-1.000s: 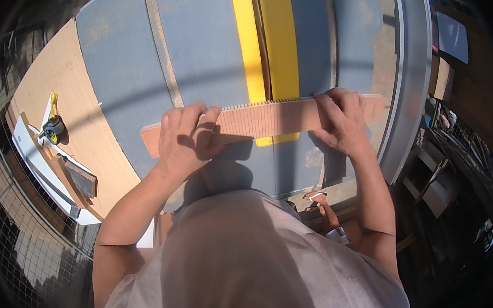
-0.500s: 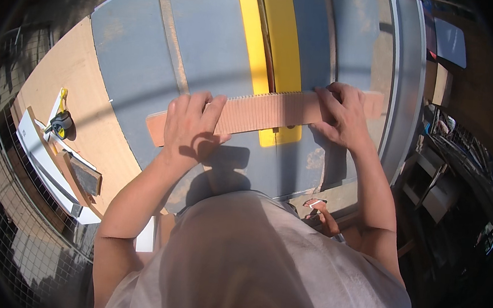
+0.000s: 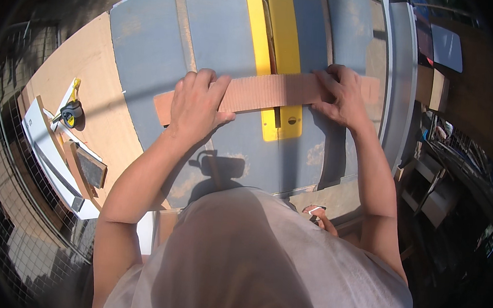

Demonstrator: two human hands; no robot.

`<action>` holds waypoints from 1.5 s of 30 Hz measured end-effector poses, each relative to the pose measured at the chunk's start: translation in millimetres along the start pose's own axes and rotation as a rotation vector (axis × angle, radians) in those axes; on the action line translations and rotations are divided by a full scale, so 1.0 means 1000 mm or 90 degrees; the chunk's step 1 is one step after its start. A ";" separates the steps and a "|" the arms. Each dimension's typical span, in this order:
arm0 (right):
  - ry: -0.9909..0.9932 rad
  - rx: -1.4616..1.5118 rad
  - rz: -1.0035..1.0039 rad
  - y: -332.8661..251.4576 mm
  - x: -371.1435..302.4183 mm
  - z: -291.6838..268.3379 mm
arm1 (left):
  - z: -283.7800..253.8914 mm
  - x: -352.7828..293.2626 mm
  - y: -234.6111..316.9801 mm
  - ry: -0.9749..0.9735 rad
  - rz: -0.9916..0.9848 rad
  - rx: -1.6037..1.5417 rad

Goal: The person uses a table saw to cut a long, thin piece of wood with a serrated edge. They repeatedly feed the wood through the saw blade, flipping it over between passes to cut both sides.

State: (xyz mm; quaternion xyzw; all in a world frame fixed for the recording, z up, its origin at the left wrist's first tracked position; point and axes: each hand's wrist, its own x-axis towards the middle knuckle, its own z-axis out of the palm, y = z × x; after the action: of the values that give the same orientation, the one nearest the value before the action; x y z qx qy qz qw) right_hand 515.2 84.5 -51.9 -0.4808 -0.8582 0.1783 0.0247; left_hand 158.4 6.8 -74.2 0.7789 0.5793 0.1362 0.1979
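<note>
Wood strip (image 3: 269,92) flat under both hands' fingers (image 3: 205,84)

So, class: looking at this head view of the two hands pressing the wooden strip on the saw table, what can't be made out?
- Long tan wooden strip: parts under the left hand and right hand are hidden, head view.
- Slot in the yellow rectangular insert plate: where the strip crosses it is covered; any blade is too dark to tell.
- Small yellow-and-black tool on the plywood: too small to identify.
</note>
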 end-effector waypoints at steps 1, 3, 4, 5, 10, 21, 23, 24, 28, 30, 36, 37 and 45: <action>-0.004 0.001 0.004 0.000 0.002 0.002 | 0.002 0.002 -0.002 0.008 0.002 0.007; -0.009 -0.005 0.009 0.000 0.006 0.003 | 0.003 0.005 -0.005 0.010 -0.001 0.011; -0.011 -0.008 0.011 0.000 0.008 0.003 | 0.002 0.006 -0.006 0.005 -0.006 0.009; -0.010 -0.014 0.010 0.000 0.010 0.004 | 0.001 0.008 -0.006 -0.001 -0.011 0.006; -0.006 -0.047 0.011 0.005 0.019 0.000 | -0.008 0.015 -0.004 0.006 -0.025 0.030; 0.005 -0.101 0.041 0.010 0.047 -0.003 | -0.018 0.034 -0.015 -0.010 -0.058 0.073; 0.006 -0.109 0.050 0.013 0.051 -0.004 | -0.021 0.040 -0.014 -0.018 -0.065 0.075; 0.009 -0.109 0.059 0.013 0.052 -0.005 | -0.022 0.041 -0.013 -0.014 -0.067 0.076; 0.006 -0.088 0.103 0.002 0.049 -0.011 | -0.026 0.041 -0.014 -0.014 -0.065 0.087; 0.013 -0.095 0.094 0.002 0.046 -0.008 | -0.030 0.039 -0.013 -0.020 -0.064 0.091; 0.046 -0.096 0.029 0.031 0.078 -0.005 | -0.028 0.059 -0.018 -0.002 -0.075 0.104; 0.058 -0.098 0.004 0.035 0.082 -0.006 | -0.030 0.063 -0.016 -0.004 -0.079 0.106; 0.137 -0.076 -0.074 0.047 0.108 -0.027 | -0.048 0.084 -0.015 0.042 -0.058 0.168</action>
State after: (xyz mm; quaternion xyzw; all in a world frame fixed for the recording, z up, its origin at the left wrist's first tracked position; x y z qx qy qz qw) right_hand 501.2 203.9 -56.1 -0.4472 -0.8861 0.0721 0.0985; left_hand 149.1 98.0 -40.3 0.7662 0.6330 0.0758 0.0806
